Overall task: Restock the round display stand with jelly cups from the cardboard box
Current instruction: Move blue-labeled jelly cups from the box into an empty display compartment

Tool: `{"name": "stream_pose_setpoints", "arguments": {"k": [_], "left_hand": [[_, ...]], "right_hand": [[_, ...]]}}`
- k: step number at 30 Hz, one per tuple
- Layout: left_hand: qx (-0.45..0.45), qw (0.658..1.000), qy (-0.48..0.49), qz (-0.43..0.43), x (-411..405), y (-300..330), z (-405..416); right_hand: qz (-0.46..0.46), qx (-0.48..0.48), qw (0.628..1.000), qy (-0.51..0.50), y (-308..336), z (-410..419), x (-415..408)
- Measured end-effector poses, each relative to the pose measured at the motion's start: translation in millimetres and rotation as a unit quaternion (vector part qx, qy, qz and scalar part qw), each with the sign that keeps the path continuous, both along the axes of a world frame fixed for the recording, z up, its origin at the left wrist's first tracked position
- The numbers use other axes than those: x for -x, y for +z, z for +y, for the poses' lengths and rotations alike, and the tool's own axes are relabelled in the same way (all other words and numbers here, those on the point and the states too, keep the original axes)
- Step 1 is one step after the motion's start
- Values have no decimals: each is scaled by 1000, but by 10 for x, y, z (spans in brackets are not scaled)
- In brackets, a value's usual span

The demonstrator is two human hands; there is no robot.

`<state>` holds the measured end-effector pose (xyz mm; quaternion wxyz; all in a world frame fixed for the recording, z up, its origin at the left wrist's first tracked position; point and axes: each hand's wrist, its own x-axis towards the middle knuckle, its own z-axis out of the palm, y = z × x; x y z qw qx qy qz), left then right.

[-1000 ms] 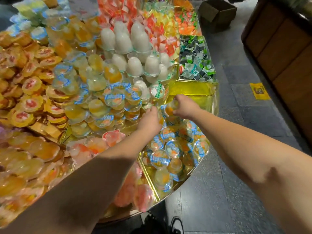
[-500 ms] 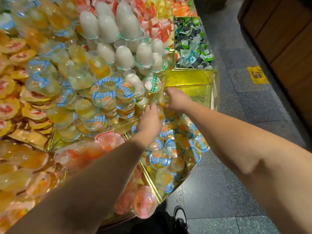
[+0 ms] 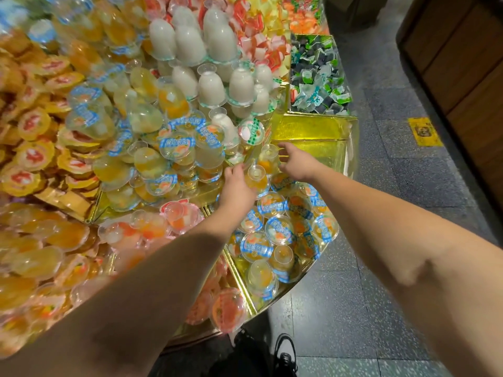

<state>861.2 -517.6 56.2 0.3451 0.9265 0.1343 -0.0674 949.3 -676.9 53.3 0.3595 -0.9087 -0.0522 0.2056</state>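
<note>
We are stacking: left hand grips a jelly cup (inverted), right hand holds another cup, both needing gentle seating next.

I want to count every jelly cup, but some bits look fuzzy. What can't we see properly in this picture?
Head view, the only one:
- Left hand: its back hides the fingers, so its grip on the jelly cup is unclear.
- Right hand: fingertips beside another cup; touching or not, cannot tell.
- Display stand: left side blurred and cut by the frame edge.
- Cardboard box: not in view.
</note>
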Motion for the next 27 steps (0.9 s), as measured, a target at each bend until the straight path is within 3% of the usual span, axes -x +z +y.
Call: {"name": "stream_pose_setpoints", "arguments": {"k": [5,9,12,18,23,27], "left_hand": [[2,1000,9,-18,234,196,92],[22,998,31,-59,546,459,276],[32,992,62,-103,905,662,562],[32,976,171,-134,1982,856,1281],[55,959,254,-110,3029,696,1923],[4,937,339,-85,3941,498,2502]], "right_hand": [[-20,28,999,-14,152,-17,161],[-82,4,993,-80,376,-1,469],[-102,-24,992,-74,583,114,802],[-79,-28,990,113,979,740,1728],[-114,-29,951,287,987,1660,2498],[-127,-22,911,392,770,2557,3128]]}}
